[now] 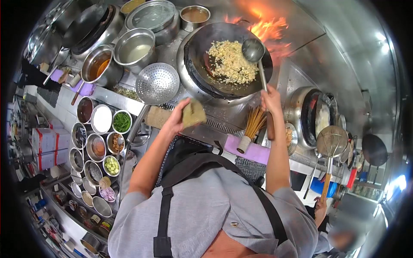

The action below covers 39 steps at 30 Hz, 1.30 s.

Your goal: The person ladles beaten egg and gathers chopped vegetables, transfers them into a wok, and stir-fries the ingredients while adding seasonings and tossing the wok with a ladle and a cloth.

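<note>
Fingers of my right hand are wrapped round the long handle of a ladle. The ladle's bowl rests over the right side of a heap of fried rice in a large dark wok. My left hand is closed on a folded greenish cloth, held in front of the wok and apart from its rim. A perforated strainer lies just beyond my left hand. Near my right hand, a bamboo brush lies on the counter edge.
Flames rise behind the wok. Pots of liquid stand at the back left. Bowls of ingredients fill the left side. Another wok station is at right, where another person's hand holds a wire skimmer.
</note>
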Tool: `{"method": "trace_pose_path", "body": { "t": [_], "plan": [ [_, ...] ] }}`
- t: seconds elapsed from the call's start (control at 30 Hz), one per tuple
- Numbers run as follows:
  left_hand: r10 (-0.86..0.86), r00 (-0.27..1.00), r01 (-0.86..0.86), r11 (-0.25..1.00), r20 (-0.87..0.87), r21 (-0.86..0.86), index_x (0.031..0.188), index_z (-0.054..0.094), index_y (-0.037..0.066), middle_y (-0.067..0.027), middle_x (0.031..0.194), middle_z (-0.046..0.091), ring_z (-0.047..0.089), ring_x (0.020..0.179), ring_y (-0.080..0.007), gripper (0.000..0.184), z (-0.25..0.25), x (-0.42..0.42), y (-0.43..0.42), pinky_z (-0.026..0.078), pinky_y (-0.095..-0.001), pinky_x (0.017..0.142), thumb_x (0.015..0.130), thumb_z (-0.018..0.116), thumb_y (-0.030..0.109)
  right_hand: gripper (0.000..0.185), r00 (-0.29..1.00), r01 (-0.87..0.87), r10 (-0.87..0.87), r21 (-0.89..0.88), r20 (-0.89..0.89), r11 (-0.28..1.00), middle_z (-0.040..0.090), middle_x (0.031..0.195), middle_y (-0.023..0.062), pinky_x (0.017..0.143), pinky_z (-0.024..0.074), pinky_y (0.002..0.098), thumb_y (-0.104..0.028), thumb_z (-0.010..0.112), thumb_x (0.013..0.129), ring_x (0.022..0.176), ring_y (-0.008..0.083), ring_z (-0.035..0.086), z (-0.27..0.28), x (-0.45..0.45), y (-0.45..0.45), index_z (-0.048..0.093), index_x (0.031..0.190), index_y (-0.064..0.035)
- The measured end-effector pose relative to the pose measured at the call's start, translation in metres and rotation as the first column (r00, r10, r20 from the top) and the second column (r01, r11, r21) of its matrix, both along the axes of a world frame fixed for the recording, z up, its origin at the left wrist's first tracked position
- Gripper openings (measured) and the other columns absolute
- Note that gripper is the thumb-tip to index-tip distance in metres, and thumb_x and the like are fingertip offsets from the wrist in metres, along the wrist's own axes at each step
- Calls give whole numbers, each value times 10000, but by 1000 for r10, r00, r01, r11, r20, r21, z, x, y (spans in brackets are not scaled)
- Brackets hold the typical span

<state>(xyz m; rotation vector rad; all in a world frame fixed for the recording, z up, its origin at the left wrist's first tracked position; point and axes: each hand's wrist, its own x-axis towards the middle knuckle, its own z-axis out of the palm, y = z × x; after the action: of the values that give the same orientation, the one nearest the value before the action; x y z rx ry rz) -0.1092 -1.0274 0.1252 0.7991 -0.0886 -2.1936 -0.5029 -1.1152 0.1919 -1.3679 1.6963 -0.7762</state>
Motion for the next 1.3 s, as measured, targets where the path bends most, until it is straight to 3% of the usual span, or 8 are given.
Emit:
{"method": "trace_pose_path", "body": {
  "t": [0.07, 0.1, 0.33, 0.53, 0.77, 0.87, 1.0, 1.3],
  "plan": [
    [-70, 998, 70, 997, 3, 36, 1269, 556, 45, -189, 1172, 656, 693, 985, -369, 517, 8, -25, -35, 604, -523, 742, 991, 545, 480, 290, 813, -112, -181, -454, -553, 884, 689, 847, 201, 666, 558, 473, -166, 615, 931, 753, 369, 706, -21, 7, -14, 581, 1165, 2],
    [-103, 995, 103, 993, 0, 59, 1270, 554, 58, -185, 1181, 653, 693, 974, -368, 509, 9, -37, -48, 603, -518, 726, 992, 539, 483, 322, 787, 46, -200, -268, -584, 962, 692, 1025, 288, 892, 526, 491, -128, 622, 886, 1020, 457, 667, -15, 26, -13, 604, 1165, 32],
    [-198, 974, 184, 975, 111, 127, 1203, 582, 36, -176, 1048, 697, 706, 926, -329, 346, 6, -93, -106, 603, -481, 682, 955, 569, 277, 643, 839, -322, 136, -277, -527, 905, 649, 949, 353, 795, 527, 528, -76, 568, 886, 870, 498, 660, -2, 56, 125, 400, 1505, -23],
    [-180, 977, 180, 984, 117, 8, 1248, 544, 2, -185, 1104, 692, 720, 900, -328, 351, -4, -92, -81, 609, -447, 665, 929, 517, 148, 673, 949, -65, 88, 82, -304, 994, 648, 893, 304, 742, 514, 506, -67, 561, 906, 780, 468, 662, -10, 87, 156, 355, 1546, -65],
    [-229, 969, 228, 973, 92, 27, 1235, 540, -40, -217, 1092, 690, 718, 938, -373, 382, 16, -73, -77, 621, -468, 759, 918, 525, 174, 688, 763, -584, 394, -285, -513, 761, 663, 1080, 314, 867, 531, 413, -61, 570, 925, 982, 374, 714, 26, 36, 151, 296, 1553, -8],
    [-133, 982, 148, 983, 131, -111, 1177, 548, -21, -214, 1106, 683, 716, 923, -370, 335, -40, -73, -57, 619, -470, 795, 925, 553, 199, 688, 815, -158, 279, 269, -507, 950, 628, 1237, 319, 980, 497, 410, -84, 589, 927, 1161, 420, 646, 25, 82, 89, 309, 1552, -18],
    [-9, 992, 35, 979, 128, -199, 1371, 482, 37, -206, 1177, 638, 687, 1000, -388, 469, -1, -45, 25, 606, -554, 869, 906, 535, 75, 662, 939, -190, 133, -156, -317, 969, 650, 1232, 289, 985, 487, 397, -107, 618, 918, 1135, 415, 653, 34, 75, 117, 367, 1522, -1],
    [-222, 962, 216, 975, 157, 52, 1171, 557, 23, -169, 1117, 678, 724, 950, -349, 309, 74, -64, -38, 592, -447, 663, 899, 549, 169, 617, 847, -478, 481, 70, -224, 875, 624, 1233, 335, 957, 499, 414, -121, 555, 923, 1130, 405, 654, 114, 52, 180, 386, 1491, 51]
  ]
}}
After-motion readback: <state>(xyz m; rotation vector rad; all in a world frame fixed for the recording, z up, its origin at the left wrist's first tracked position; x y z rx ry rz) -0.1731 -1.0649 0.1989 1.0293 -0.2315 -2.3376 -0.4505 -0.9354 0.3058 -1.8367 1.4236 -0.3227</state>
